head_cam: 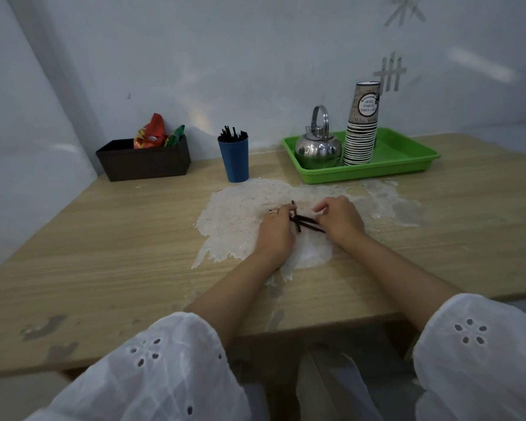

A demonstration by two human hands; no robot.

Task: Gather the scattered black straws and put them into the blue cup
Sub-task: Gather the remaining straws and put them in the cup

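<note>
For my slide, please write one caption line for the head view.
Both hands gather black straws on the table; the blue cup behind holds more.

A worn wooden table (110,238) stands in a corner of pale, scuffed walls (225,56) under dim light.

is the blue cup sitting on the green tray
No, the blue cup stands on the bare table left of the green tray, which holds a kettle and stacked paper cups.

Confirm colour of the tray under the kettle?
Bright green plastic tray, clearest in the head view.
</note>
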